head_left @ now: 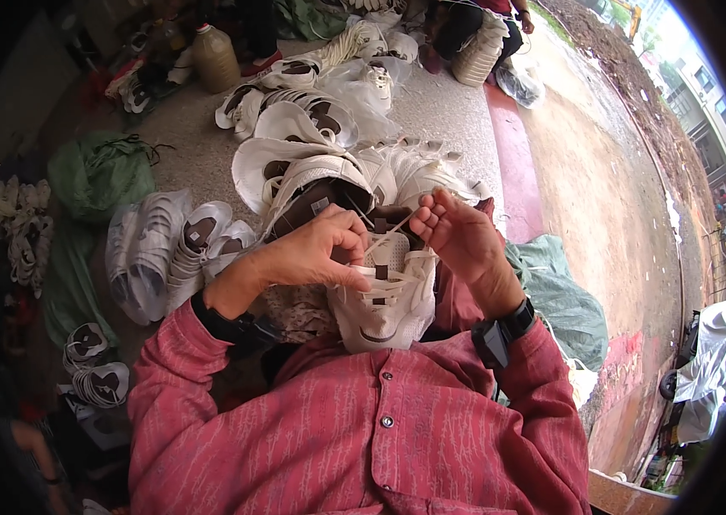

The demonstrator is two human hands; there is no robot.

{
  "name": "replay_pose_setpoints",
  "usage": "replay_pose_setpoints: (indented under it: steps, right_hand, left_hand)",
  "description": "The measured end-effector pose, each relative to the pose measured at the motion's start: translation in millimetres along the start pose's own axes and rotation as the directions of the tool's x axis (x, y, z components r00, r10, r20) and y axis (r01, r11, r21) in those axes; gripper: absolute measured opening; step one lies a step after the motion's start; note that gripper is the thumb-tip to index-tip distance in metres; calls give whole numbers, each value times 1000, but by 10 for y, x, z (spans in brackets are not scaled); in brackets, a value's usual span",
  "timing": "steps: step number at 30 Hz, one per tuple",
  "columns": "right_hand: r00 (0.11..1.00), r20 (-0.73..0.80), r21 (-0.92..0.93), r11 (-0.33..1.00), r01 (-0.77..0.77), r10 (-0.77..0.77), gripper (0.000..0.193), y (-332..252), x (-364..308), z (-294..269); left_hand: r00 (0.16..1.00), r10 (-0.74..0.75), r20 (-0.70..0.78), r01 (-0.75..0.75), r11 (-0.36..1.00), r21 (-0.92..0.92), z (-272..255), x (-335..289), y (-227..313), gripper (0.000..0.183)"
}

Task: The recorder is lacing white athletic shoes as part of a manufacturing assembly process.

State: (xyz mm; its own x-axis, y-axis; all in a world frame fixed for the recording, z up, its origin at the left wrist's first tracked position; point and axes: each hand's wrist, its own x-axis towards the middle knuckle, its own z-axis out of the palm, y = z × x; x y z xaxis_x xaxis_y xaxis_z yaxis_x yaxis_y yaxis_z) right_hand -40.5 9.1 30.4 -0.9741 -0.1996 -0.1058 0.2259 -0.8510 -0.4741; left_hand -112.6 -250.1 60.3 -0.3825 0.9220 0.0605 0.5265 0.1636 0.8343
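Note:
A white sneaker with a mesh upper rests against my lap, its toe pointing toward me. Pale flat laces cross its front, partly threaded. My left hand is closed at the left side of the eyelets, thumb and fingers pinched on the lace. One lace end runs up, taut, to my right hand, which pinches it between thumb and forefinger above the shoe's right side; the other fingers are loosely curled. Just beyond my hands lies a stack of white shoes with dark insoles.
More nested white shoes spread away from me. Shoes in clear plastic and a green sack stand left. A tan jug stands far left. Another green sack lies right. Another person sits at the far side.

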Motion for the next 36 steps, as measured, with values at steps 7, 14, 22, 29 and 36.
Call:
replay_pose_setpoints:
  steps: [7,14,22,29,36]
  right_hand:
    - [932,-96,51,933,355,-350,14,-1122,-71,-388]
    - [941,-92,-582,785,214,-325,27,-527,-338,-178]
    - [972,-202,-975,-121,-188,120,33,-229,-725,149]
    - [983,-178,-977,113,-182,42,17,-317,-726,349]
    - [999,41,-894,-448,28,-20,15,-26,-614,90]
  left_hand:
    - [994,76,76,-73,996,-46,-24,-118,-77,30]
    - [987,156,36,-157,986,50,40,-160,-63,23]
    - [983,87,-164,-130,953,-275,24,-83,-190,25]
    - [976,42,-214,-117,928,-353,114,109,-385,14]
    - [956,158,-247,-215,950,-226,124,57,-474,20]
